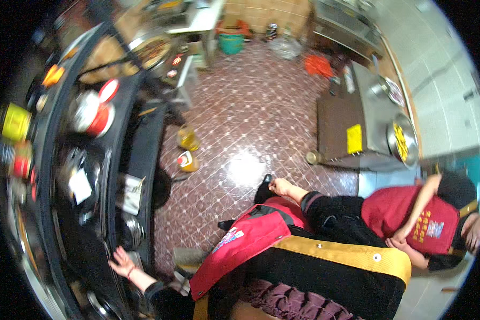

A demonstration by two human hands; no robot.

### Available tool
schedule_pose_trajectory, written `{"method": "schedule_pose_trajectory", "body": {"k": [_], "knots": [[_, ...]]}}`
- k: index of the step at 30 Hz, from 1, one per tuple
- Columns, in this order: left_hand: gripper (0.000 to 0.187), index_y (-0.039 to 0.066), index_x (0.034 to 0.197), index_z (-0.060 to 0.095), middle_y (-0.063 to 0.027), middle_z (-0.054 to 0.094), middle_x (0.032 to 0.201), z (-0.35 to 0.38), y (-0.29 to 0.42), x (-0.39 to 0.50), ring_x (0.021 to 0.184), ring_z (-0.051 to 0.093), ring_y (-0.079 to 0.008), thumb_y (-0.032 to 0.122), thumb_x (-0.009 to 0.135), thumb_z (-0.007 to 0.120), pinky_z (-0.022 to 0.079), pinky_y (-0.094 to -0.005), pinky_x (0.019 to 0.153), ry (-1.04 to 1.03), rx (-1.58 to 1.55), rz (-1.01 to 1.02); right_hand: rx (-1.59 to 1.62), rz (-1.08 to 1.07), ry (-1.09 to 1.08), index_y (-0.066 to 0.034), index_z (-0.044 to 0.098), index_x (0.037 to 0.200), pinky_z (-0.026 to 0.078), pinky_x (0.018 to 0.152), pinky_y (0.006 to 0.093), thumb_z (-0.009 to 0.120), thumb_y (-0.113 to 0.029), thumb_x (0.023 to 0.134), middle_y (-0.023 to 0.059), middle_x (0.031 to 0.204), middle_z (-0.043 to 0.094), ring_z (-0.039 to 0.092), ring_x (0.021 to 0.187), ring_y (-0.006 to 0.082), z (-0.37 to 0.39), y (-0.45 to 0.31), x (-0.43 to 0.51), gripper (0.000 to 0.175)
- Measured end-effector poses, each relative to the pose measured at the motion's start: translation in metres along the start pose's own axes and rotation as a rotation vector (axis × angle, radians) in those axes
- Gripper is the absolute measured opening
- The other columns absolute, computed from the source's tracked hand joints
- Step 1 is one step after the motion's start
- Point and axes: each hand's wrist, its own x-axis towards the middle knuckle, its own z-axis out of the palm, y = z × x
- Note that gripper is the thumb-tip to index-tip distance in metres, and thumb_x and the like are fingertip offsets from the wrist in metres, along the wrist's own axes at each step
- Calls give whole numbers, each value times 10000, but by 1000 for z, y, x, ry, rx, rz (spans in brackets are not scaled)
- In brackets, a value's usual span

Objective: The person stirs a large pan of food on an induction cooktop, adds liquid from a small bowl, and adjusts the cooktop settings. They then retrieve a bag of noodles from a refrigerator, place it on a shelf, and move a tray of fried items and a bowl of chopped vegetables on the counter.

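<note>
My left hand [123, 263] is stretched out with its fingers apart at the edge of a black shelf rack [111, 168]. It holds nothing. Close by on the lower tier are stacked metal bowls [132, 232] and a white container [132, 194] with thin sticks on it. My right hand [280, 186] hangs over the floor in front of me, fingers curled beside a small dark object [268, 178]. Whether it grips that object or merely overlaps my black shoe [263, 193] is unclear. A red apron [252, 236] covers my front.
A person in a red apron [408, 220] stands at right, hands together. Two bottles of yellow liquid [188, 138] and orange liquid [189, 162] stand on the tiled floor [224, 108]. A steel bowl of yellow food [400, 140] sits on the right counter [372, 116]. A green bucket [231, 43] is farther off.
</note>
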Motion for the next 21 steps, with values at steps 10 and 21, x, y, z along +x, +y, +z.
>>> {"method": "schedule_pose_trajectory", "body": {"k": [10,21], "knots": [[334,-40,1004,541,-174,606,879,42,-212,16,820,646,-301,266,877,506,566,-478,782,195,677,-370,678,368,361,-33,606,800,424,405,357,483,-63,890,101,637,623,570,503,206,-138,227,77,155],[367,205,1289,433,-161,553,1163,181,-610,-121,907,617,-321,164,931,506,552,-470,716,-390,1612,-500,480,606,536,-69,701,985,514,781,411,568,-303,864,151,922,689,655,890,308,-348,235,125,296]]}}
